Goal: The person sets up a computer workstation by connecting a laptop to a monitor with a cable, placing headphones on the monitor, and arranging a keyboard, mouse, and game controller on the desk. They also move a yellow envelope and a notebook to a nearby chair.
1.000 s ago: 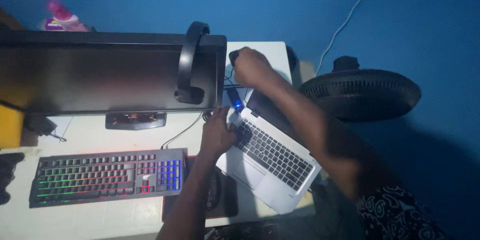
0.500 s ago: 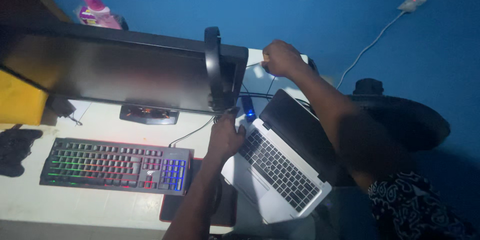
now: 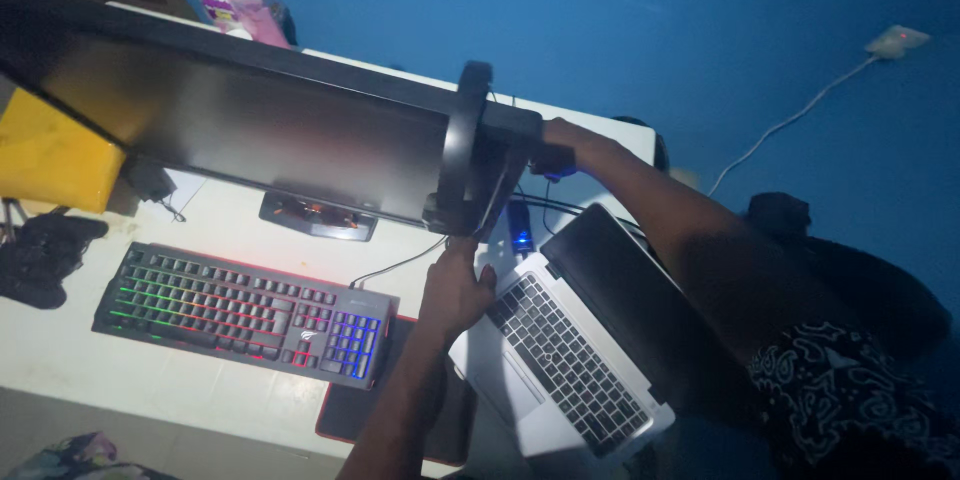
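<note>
Deep blue wall fills the far side of the dim room, with a white socket [image 3: 896, 41] and its cord high on the right. Below it a white tabletop [image 3: 60, 350] carries a wide dark monitor [image 3: 250, 130], with a black headset [image 3: 462, 150] hung over its right end. Near the left lies a keyboard [image 3: 245, 312] lit in rainbow colours, and to its right a dark mouse mat [image 3: 400, 410] with a red edge.

An open silver laptop [image 3: 570, 360] sits at an angle on the right of the tabletop, its screen dark. The person's left hand [image 3: 455, 290] rests at the far left corner of the laptop, fingers curled onto its edge just below the headset; whether the grip is clamped on anything cannot be told. The right hand [image 3: 555, 145] reaches far behind the monitor's right end, mostly hidden by it, so its grip cannot be told either. A small device [image 3: 519, 225] with a blue light and dark cables lies between the two hands.

A pink bottle [image 3: 240, 0] stands far left behind the monitor, a yellow box [image 3: 50, 155] at the left edge, and a black game controller [image 3: 40, 255] near it.
</note>
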